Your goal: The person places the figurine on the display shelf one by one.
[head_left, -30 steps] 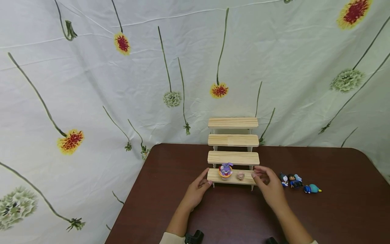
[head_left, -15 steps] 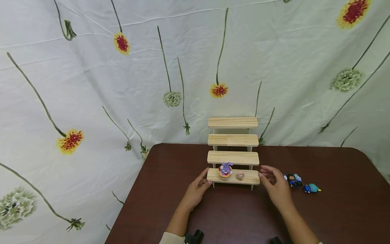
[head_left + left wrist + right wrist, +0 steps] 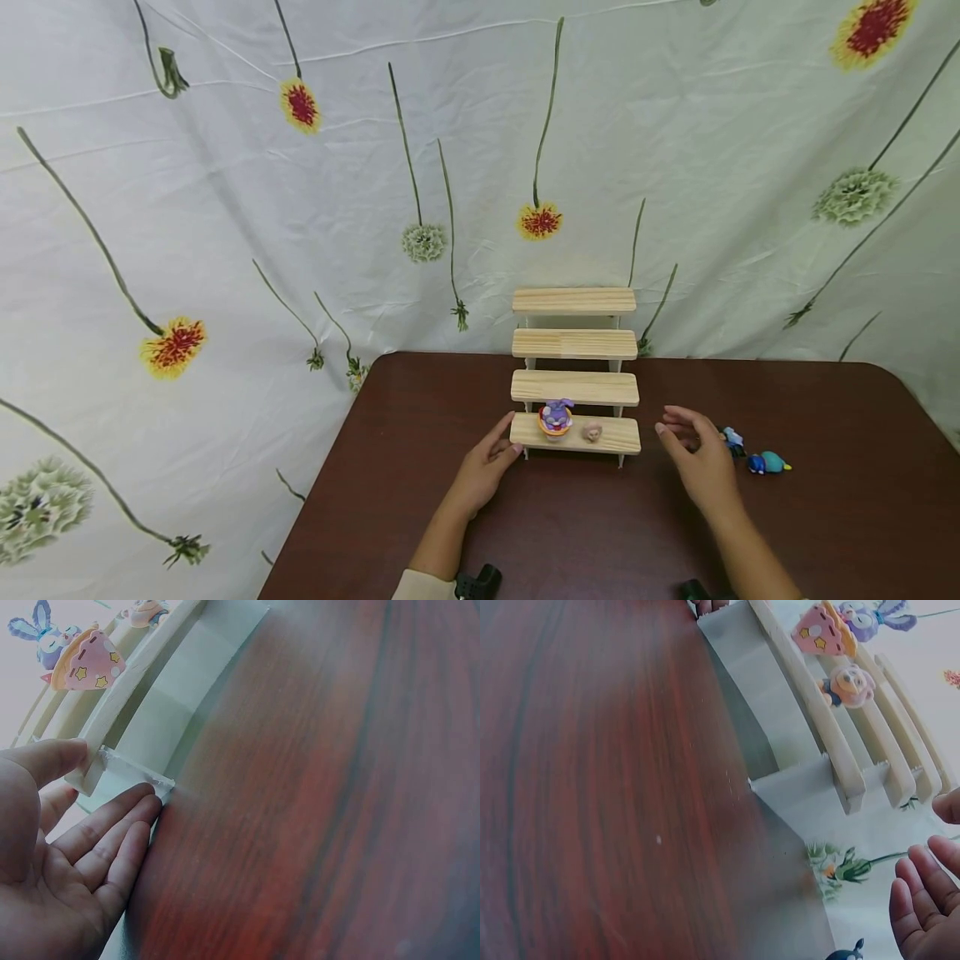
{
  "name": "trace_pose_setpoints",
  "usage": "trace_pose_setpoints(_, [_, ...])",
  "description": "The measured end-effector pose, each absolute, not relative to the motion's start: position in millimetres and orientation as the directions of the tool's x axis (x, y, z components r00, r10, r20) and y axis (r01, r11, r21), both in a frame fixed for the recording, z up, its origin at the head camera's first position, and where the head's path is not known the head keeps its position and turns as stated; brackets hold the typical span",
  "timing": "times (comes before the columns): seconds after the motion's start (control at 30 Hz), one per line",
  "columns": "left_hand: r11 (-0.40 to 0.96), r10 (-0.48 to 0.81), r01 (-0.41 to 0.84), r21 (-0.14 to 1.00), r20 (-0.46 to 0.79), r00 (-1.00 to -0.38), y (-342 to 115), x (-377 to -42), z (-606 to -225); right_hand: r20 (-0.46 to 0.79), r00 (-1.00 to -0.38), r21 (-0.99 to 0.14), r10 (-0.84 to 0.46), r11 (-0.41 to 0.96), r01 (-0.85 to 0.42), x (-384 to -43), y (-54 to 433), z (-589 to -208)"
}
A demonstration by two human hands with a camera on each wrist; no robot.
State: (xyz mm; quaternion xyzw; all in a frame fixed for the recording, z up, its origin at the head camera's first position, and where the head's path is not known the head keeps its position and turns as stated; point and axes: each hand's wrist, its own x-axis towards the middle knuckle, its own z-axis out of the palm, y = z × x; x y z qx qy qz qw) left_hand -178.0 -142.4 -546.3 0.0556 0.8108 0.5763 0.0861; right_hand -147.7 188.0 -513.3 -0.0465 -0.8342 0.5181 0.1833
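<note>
Floral cloth backs a dark bench. Head view: left hand, fingers relaxed, touches the stepped stand to its right; right hand is released, the blue figurine to its right. Judged step: steadying the stand; next move likely calls for a right-hand pinch. Left wrist view: no clench. Right wrist view: fingers grasp nothing. No legible writing.

1. Head view: the right hand hides part of a blue figurine.
2. Right wrist view: the bottom edge crops a dark-headed figurine.
3. Left wrist view: left edge crops the left hand.
</note>
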Motion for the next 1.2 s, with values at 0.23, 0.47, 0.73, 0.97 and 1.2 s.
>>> trace_pose_setpoints(0.23, [0.332,0.192,-0.005,0.943,-0.072,-0.979,-143,-178,-546,0.218,-0.93,-0.882,0.296,0.468,-0.058,-147,198,-518])
trace_pose_setpoints(0.47, [0.33,0.189,-0.013,0.944,-0.079,-0.979,-142,-178,-547,0.192,-0.926,-0.884,0.326,0.468,-0.018,-146,205,-521])
trace_pose_setpoints(0.73, [0.323,0.196,-0.007,0.946,-0.074,-0.978,-142,-178,-546,0.175,-0.921,-0.883,0.347,0.469,0.008,-145,213,-523])
trace_pose_setpoints(0.97, [0.327,0.194,-0.011,0.945,-0.079,-0.978,-142,-178,-546,0.133,-0.93,-0.874,0.344,0.482,0.053,-141,220,-528])
trace_pose_setpoints(1.2, [0.333,0.192,-0.016,0.943,-0.084,-0.978,-142,-179,-546,0.101,-0.925,-0.853,0.365,0.51,0.108,-139,226,-531])
